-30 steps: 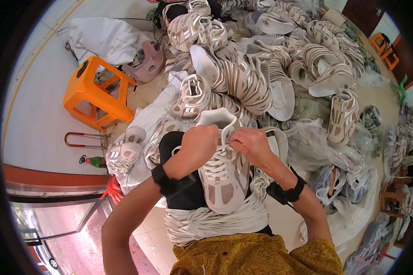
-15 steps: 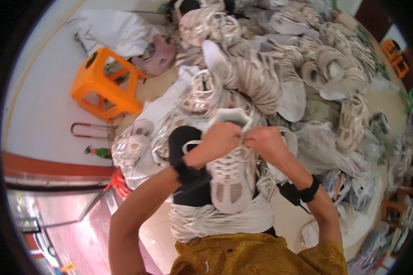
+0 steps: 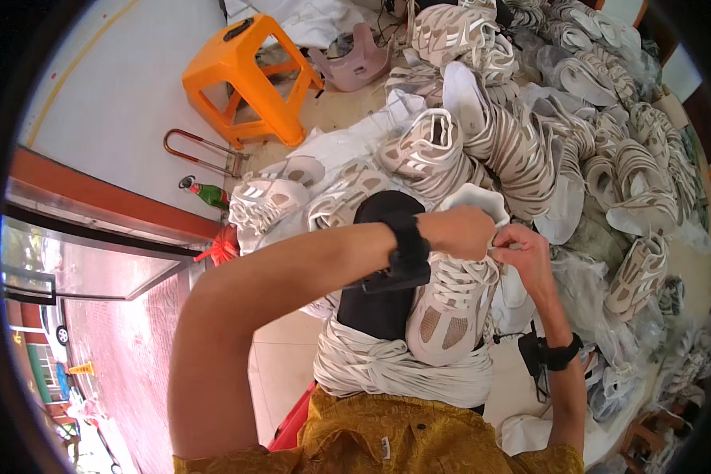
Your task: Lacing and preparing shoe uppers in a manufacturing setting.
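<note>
A beige and white sneaker (image 3: 448, 324) lies on my lap, toe toward me, with white laces (image 3: 460, 278) crossed over its tongue. My left hand (image 3: 468, 231) is closed at the top of the lacing by the shoe's collar, its fingertips mostly turned away. My right hand (image 3: 527, 251) meets it there in a pinch on the shoelace, of which only a short white bit shows between the fingers. A thick bundle of white shoelaces (image 3: 395, 367) lies across my lap, below the toe.
Beyond my knees a heap of similar sneakers (image 3: 423, 146) and nested shoe uppers (image 3: 521, 154) spreads right. An orange stool (image 3: 241, 79) stands far left, near a green bottle (image 3: 209, 194). Clear plastic bags (image 3: 588, 296) lie right; a glass door (image 3: 107, 265) is at left.
The view has turned left, so the shoe and heap sit farther right in it. My left forearm now lies more level across the picture. Both hands stay together at the shoe's top.
</note>
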Available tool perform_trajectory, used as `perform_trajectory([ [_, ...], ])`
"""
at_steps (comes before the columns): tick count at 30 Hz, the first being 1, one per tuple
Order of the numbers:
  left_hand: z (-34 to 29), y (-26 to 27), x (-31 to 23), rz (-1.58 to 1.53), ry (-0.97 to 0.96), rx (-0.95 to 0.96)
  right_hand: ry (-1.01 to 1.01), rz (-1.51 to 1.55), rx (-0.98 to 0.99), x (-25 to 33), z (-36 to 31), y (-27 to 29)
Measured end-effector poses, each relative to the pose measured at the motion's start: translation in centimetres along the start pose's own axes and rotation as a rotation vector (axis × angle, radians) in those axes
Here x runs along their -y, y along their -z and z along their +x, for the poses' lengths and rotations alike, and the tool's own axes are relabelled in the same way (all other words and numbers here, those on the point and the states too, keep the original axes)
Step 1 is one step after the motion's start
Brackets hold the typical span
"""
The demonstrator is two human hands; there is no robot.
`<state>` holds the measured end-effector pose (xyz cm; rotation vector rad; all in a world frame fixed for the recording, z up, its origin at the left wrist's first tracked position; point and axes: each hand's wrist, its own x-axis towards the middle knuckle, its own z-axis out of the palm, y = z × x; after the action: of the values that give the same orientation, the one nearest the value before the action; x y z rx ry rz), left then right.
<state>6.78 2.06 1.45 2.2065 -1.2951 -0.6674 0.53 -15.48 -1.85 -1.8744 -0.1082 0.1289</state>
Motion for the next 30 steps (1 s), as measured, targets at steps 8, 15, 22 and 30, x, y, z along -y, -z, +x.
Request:
perform_trajectory([
  [8, -9.2, 7.1, -4.8, -1.174, 0.281, -0.318, -0.066, 0.229, -0.016, -1.9, -0.6, 1.2],
  [15, -10.2, 6.5, -3.8, -1.374, 0.055, -0.914, -0.3, 0.722, -0.059, -7.1, -5.7, 0.1],
  [22, -12.7, 6.5, -2.1, -0.454, -0.07, -0.828, -0.244, 0.843, -0.014, -3.5, -5.8, -3.9],
  [30, -8.9, -0.1, -3.6, -0.5, 0.734, -0.54, -0.451, -0.226, -0.763, -24.2, -10.4, 3.9],
])
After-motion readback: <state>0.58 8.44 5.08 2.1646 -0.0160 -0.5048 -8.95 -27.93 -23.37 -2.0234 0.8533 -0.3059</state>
